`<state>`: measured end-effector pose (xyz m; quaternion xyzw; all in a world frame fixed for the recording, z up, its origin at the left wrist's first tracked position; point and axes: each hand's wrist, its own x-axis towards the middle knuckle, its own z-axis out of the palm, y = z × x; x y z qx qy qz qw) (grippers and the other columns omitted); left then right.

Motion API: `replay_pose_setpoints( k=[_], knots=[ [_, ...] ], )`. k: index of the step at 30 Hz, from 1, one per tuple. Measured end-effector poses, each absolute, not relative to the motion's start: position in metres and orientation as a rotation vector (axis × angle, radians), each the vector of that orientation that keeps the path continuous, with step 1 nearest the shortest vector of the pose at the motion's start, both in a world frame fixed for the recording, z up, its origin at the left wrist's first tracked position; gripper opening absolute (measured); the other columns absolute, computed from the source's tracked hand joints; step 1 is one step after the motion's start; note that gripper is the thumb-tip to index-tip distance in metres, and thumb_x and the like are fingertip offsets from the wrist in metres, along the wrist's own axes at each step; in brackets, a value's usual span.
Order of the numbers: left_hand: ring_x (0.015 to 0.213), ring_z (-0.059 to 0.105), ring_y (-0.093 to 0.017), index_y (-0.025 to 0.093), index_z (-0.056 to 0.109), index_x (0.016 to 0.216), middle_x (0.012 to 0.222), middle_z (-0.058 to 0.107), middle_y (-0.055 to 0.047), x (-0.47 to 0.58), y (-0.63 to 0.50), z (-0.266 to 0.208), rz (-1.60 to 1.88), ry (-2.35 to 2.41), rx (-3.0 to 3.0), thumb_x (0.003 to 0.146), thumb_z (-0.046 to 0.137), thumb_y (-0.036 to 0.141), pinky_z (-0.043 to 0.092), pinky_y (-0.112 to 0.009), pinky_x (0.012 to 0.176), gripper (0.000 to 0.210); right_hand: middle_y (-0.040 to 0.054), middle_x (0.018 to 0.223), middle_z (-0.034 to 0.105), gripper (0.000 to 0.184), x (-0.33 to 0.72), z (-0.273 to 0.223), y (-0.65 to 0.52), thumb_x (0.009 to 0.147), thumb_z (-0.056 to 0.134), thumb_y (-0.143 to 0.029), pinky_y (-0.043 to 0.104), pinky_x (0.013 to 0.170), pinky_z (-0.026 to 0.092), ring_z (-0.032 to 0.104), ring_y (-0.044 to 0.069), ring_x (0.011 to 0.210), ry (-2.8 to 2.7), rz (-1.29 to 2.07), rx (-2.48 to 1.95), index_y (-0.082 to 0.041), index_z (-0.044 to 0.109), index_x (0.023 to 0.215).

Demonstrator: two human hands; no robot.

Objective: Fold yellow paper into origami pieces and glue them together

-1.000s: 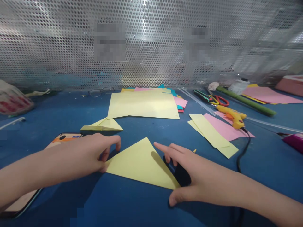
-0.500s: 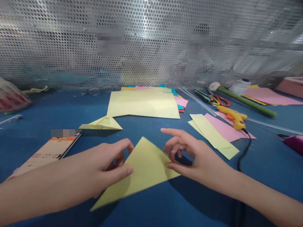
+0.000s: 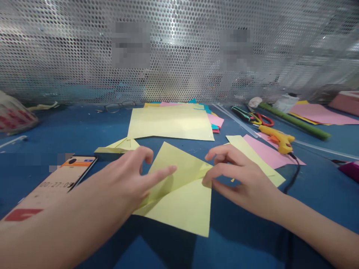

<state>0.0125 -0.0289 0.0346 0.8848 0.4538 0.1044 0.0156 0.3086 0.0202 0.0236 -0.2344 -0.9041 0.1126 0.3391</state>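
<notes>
A yellow sheet of paper [image 3: 182, 209] lies partly unfolded in front of me, with a crease running diagonally across it and a shadowed upper half. At its right corner, my right hand [image 3: 238, 172] pinches the edge between thumb and fingers. My left hand [image 3: 131, 175] is at the left side, its thumb stretched over the sheet and its other fingers curled by the left corner; their grip is partly hidden. Just beyond my left hand rests a folded yellow paper piece [image 3: 117, 147].
Larger yellow sheets [image 3: 171, 121] lie at the back over coloured paper. On the left are a phone [image 3: 58, 179] and glasses [image 3: 120, 106]. To the right lie yellow strips [image 3: 252, 157], pink paper [image 3: 269, 153], a yellow glue gun [image 3: 277, 138] with its cord, scissors [image 3: 262, 119] and a green stem [image 3: 297, 121].
The folded yellow triangle has been opened out, its lower flap now coming down toward me. My right hand has gone from loosely curled beside the paper to pinching its corner; my left thumb has moved inward.
</notes>
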Motion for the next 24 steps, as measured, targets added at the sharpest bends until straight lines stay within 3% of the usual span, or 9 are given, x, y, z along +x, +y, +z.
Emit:
replay_pose_setpoints(
  k=[4, 7, 10, 13, 17, 21, 24],
  knots=[
    [0.123, 0.05, -0.034, 0.033, 0.05, 0.145, 0.135, 0.054, -0.01, 0.027, -0.049, 0.033, 0.263, 1.365, 3.157, 0.081, 0.035, -0.004, 0.044, -0.049, 0.101, 0.075, 0.0069, 0.108, 0.059, 0.023, 0.311, 0.023, 0.024, 0.094, 0.052, -0.002, 0.024, 0.08, 0.055, 0.064, 0.013, 0.09, -2.38, 0.299, -0.596, -0.021, 0.065, 0.088],
    [0.139, 0.041, -0.033, 0.03, 0.051, 0.144, 0.151, 0.049, -0.005, 0.027, -0.056, 0.031, 0.255, 1.33, 3.29, 0.083, 0.034, -0.007, 0.027, -0.049, 0.116, 0.073, 0.0072, 0.108, 0.064, 0.02, 0.312, 0.021, 0.027, 0.095, 0.053, -0.004, 0.024, 0.088, 0.053, 0.065, 0.015, 0.102, -2.399, 0.39, -0.589, -0.021, 0.062, 0.094],
    [0.146, 0.035, -0.029, 0.03, 0.046, 0.149, 0.161, 0.04, -0.001, 0.021, -0.053, 0.026, 0.222, 1.171, 3.378, 0.086, 0.035, -0.004, 0.007, -0.048, 0.122, 0.072, 0.0068, 0.107, 0.067, 0.016, 0.313, 0.019, 0.03, 0.095, 0.056, -0.007, 0.024, 0.085, 0.054, 0.067, 0.015, 0.1, -2.407, 0.475, -0.597, -0.023, 0.06, 0.096],
    [0.147, 0.038, -0.025, 0.028, 0.046, 0.149, 0.159, 0.045, -0.002, 0.022, -0.049, 0.017, 0.202, 1.041, 3.383, 0.093, 0.039, 0.006, -0.003, -0.045, 0.124, 0.061, 0.0079, 0.108, 0.067, 0.013, 0.313, 0.017, 0.031, 0.096, 0.058, -0.01, 0.025, 0.085, 0.055, 0.067, 0.016, 0.101, -2.424, 0.481, -0.62, -0.022, 0.06, 0.093],
    [0.144, 0.043, -0.02, 0.025, 0.049, 0.147, 0.152, 0.053, -0.002, 0.036, -0.052, 0.015, 0.293, 0.944, 3.288, 0.097, 0.039, 0.013, -0.001, -0.041, 0.125, 0.053, 0.0081, 0.111, 0.068, 0.008, 0.314, 0.016, 0.03, 0.096, 0.061, -0.015, 0.026, 0.087, 0.054, 0.068, 0.016, 0.101, -2.42, 0.531, -0.646, -0.022, 0.062, 0.093],
    [0.142, 0.046, -0.019, 0.02, 0.044, 0.149, 0.154, 0.049, -0.004, 0.045, -0.052, 0.022, 0.06, 0.791, 3.239, 0.093, 0.037, 0.004, 0.017, -0.036, 0.124, 0.06, 0.0071, 0.113, 0.068, 0.006, 0.316, 0.014, 0.03, 0.094, 0.064, -0.017, 0.025, 0.087, 0.054, 0.068, 0.015, 0.1, -2.41, 0.573, -0.646, -0.023, 0.062, 0.094],
    [0.144, 0.043, -0.017, 0.02, 0.044, 0.149, 0.156, 0.046, -0.003, 0.045, -0.049, 0.025, 0.019, 0.742, 3.183, 0.092, 0.036, 0.0, 0.016, -0.036, 0.125, 0.061, 0.0075, 0.114, 0.069, 0.006, 0.316, 0.015, 0.03, 0.093, 0.065, -0.017, 0.026, 0.087, 0.054, 0.069, 0.016, 0.1, -2.443, 0.59, -0.651, -0.023, 0.063, 0.094]
  ],
)
